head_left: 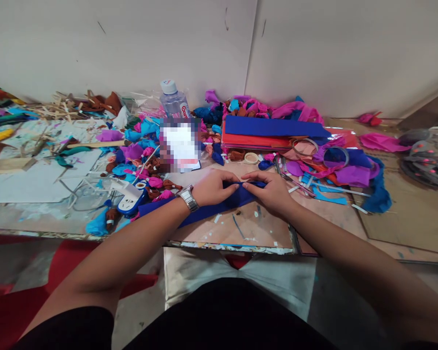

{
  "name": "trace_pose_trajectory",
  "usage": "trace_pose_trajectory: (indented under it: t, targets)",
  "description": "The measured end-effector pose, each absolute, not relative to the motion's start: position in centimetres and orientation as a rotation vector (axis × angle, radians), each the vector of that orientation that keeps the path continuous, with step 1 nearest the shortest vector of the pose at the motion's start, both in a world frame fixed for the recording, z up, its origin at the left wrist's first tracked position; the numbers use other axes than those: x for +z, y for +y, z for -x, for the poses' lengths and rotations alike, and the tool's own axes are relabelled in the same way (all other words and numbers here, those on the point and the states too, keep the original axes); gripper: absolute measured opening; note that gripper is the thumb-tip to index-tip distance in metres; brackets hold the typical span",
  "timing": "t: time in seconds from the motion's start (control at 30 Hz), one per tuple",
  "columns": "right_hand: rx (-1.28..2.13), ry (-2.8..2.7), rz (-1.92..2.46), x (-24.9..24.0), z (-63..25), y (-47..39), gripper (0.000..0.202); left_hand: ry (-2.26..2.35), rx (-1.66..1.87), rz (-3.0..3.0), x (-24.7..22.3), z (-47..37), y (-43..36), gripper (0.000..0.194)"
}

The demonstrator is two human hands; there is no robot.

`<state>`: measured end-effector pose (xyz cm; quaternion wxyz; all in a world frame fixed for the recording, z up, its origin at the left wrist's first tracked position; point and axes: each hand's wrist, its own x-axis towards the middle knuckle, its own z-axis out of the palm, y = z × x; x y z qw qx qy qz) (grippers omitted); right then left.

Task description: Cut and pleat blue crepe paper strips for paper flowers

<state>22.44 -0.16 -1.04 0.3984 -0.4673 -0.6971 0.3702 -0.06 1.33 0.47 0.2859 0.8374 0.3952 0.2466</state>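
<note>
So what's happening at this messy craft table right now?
A person sits at a low table and presses both hands onto a long strip of dark blue paper. The left hand, with a watch on its wrist, and the right hand pinch the strip's upper end, fingertips nearly meeting. Around them lie crumpled pink, purple and blue paper pieces, a stack of blue and red sheets, a water bottle and rolls of tape.

A worn brown table [405, 218] ran along a white wall. A dark blue paper strip [208, 206] lay near its front edge. Folded blue and red sheets [273, 133] and a water bottle [174, 103] sat toward the back edge, wooden sticks [62, 107] at the back left corner.
</note>
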Motion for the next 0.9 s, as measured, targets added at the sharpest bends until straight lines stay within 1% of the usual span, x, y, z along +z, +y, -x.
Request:
trace_pose_trajectory:
  t: [0.13, 0.33, 0.6, 0.8, 0.9]
  targets:
    - [0.897, -1.797, 1.155, -1.08, -22.55, -0.21, 0.019, 1.050, 0.661, -2.196, 0.58, 0.08, 1.44, 0.026]
    - [0.900, -1.796, 1.155, -0.94, -22.51, -0.20, 0.013, 1.030, 0.603, -2.190, 0.67, 0.10, 1.38, 0.032]
    - [0.890, -1.826, 1.084, -1.39, -22.59, -0.12, 0.012, 1.023, 0.569, -2.167, -0.13, 0.21, 1.83, 0.030]
    - [0.887, -1.832, 1.094, -1.58, -22.65, -0.10, 0.013, 1.021, 0.553, -2.109, 0.12, 0.37, 2.04, 0.038]
    - [0.884, -1.830, 1.099, -1.49, -22.63, -0.14, 0.012, 1.025, 0.573, -2.118, 0.31, 0.40, 2.11, 0.037]
